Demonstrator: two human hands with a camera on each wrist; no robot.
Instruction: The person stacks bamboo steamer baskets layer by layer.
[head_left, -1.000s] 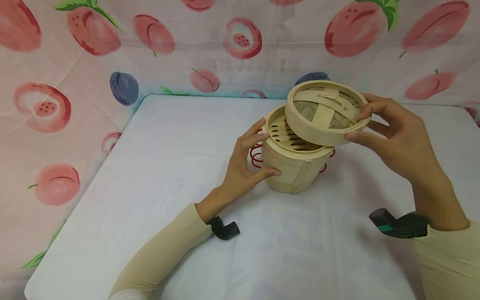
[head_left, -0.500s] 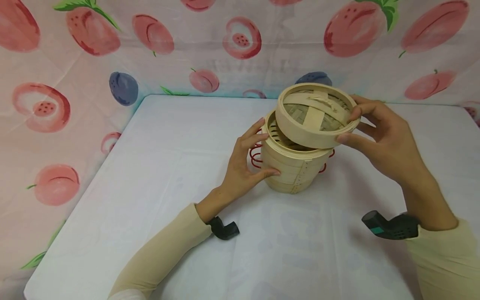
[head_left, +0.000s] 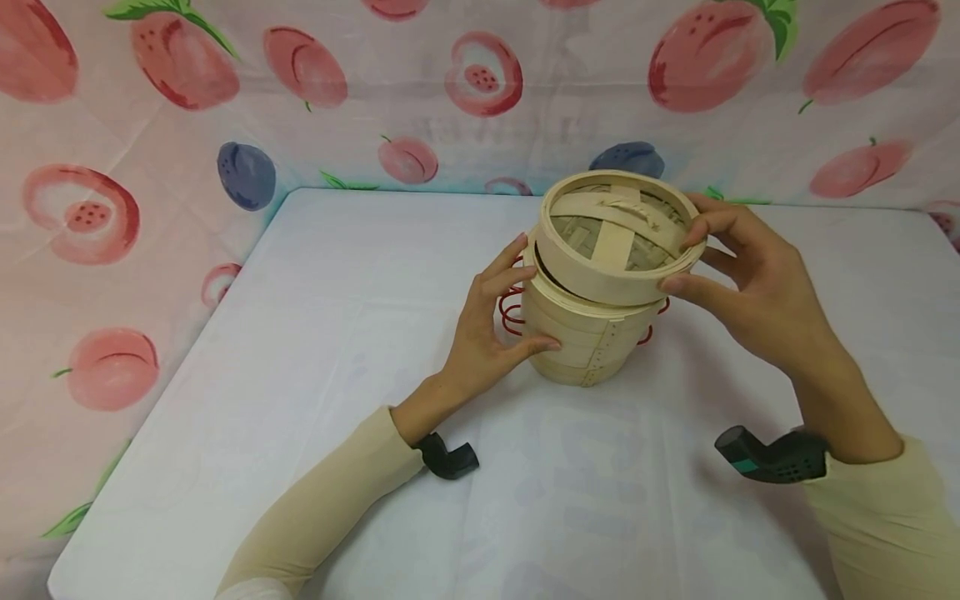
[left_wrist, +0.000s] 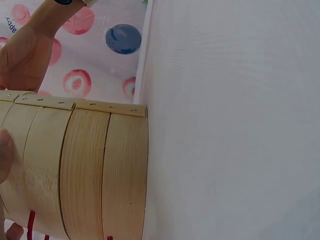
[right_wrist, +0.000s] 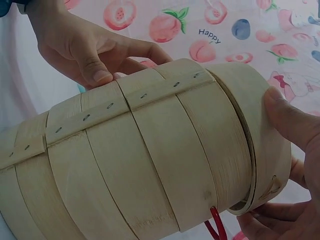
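Note:
A stacked bamboo steamer [head_left: 573, 337] stands upright on the white table, with red loops [right_wrist: 216, 223] sticking out from its sides. My left hand [head_left: 483, 329] holds its left side, thumb at the front and fingers near the upper rim. With my right hand [head_left: 765, 292] I pinch the right edge of the round bamboo lid [head_left: 600, 287], which has a woven top and a strap handle. The lid sits slightly tilted over the steamer's mouth, and a dark gap shows along its left front. Inside the steamer is hidden. In the right wrist view the lid [right_wrist: 272, 145] meets the top tier, slightly askew.
White cloth covers the table [head_left: 337, 317], which ends at a fruit-printed curtain [head_left: 337, 142] behind and to the left. Black wrist devices [head_left: 772, 457] are worn below both hands.
My right hand has moved the lid left and slightly down, so it now covers the slatted inside of the steamer. The left hand and the steamer have stayed put.

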